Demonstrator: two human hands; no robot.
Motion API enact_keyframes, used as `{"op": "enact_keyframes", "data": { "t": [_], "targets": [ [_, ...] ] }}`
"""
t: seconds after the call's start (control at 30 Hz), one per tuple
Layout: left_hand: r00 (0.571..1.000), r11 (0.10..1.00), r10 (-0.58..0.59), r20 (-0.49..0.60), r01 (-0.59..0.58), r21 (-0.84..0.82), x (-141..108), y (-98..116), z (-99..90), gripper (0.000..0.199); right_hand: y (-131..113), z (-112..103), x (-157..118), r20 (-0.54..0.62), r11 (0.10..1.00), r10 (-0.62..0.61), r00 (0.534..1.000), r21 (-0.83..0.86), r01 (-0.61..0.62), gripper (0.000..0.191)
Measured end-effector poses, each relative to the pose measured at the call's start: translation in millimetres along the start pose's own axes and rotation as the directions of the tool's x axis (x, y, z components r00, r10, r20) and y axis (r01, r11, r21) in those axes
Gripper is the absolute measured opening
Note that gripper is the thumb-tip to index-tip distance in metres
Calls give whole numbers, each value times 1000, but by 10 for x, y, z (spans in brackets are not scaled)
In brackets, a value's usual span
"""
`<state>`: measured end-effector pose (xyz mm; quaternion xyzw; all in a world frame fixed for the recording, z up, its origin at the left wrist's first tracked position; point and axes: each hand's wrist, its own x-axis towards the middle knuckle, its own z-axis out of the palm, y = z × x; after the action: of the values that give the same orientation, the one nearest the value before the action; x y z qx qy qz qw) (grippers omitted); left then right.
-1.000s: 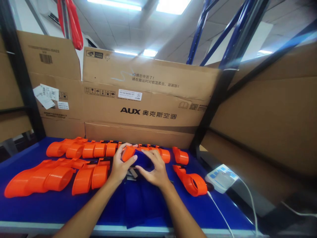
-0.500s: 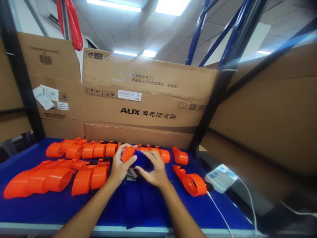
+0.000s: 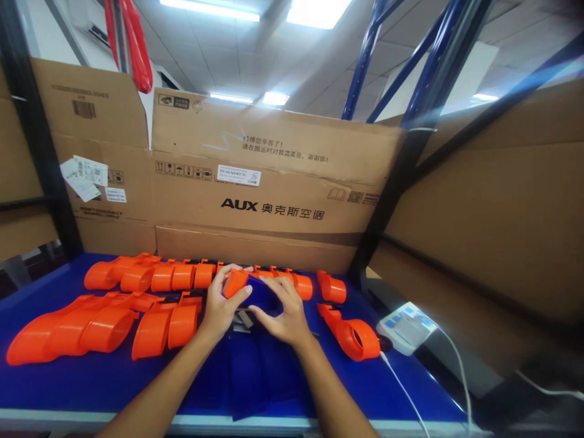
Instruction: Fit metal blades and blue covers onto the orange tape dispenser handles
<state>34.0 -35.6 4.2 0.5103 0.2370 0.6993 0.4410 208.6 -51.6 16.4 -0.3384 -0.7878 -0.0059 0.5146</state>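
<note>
My left hand [image 3: 222, 299] is closed on an orange plastic part [image 3: 236, 283], thumb in front and fingers behind. My right hand [image 3: 285, 310] curves round a dark blue piece [image 3: 263, 294] that meets the orange part's right side. Whether the two are joined, I cannot tell. Both are held just above the table, at its middle. Beneath my hands lie small grey metal-looking strips [image 3: 244, 321], partly hidden. Nearer to me, flat dark blue pieces [image 3: 249, 377] overlap on the blue table surface.
Orange ring-shaped plastic parts [image 3: 109, 328] stand in rows at the left and back. Another orange part [image 3: 360, 340] lies right, by a white power strip [image 3: 407, 327] with cables. Cardboard [image 3: 274, 182] walls the back; a dark post [image 3: 387, 182] rises at right.
</note>
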Motion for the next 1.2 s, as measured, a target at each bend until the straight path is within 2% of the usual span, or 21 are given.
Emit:
{"op": "enact_keyframes", "data": {
  "t": [0.3,0.47,0.57,0.7,0.83,0.9,1.0,1.1,1.13,1.17,1.2],
  "targets": [
    [999,1000,-19,-26,18,-24,-11,3,13,49,19,15,-12,11,1000,12,1000,9,-13,65],
    [989,985,-113,-100,99,-142,13,-32,23,58,18,15,16,40,999,6,999,-33,-5,75],
    [978,957,-180,-102,151,-246,41,-28,9,60,29,-8,25,36,997,13,999,-79,-10,80],
    [968,931,-230,-100,189,-311,68,-36,-14,56,73,-42,15,31,996,75,997,-52,-73,70],
    [977,938,-210,-33,192,-287,43,-31,-9,50,120,-27,25,-19,964,230,973,145,-225,48],
    [980,940,-197,8,191,-283,25,-8,-4,58,133,2,36,35,908,319,947,275,-316,43],
    [972,921,-233,27,229,-314,9,33,-3,67,135,52,40,176,794,420,890,404,-454,52],
    [956,899,-295,-4,276,-340,5,59,0,57,122,85,32,369,678,465,805,437,-591,68],
    [951,898,-310,-25,284,-337,7,62,4,52,117,87,31,399,667,454,796,440,-601,71],
    [947,899,-318,-53,284,-334,12,64,8,49,111,85,33,396,680,431,811,449,-580,72],
    [943,901,-322,-87,277,-334,21,64,11,46,104,78,35,355,712,396,847,464,-527,70]
  ]
}}
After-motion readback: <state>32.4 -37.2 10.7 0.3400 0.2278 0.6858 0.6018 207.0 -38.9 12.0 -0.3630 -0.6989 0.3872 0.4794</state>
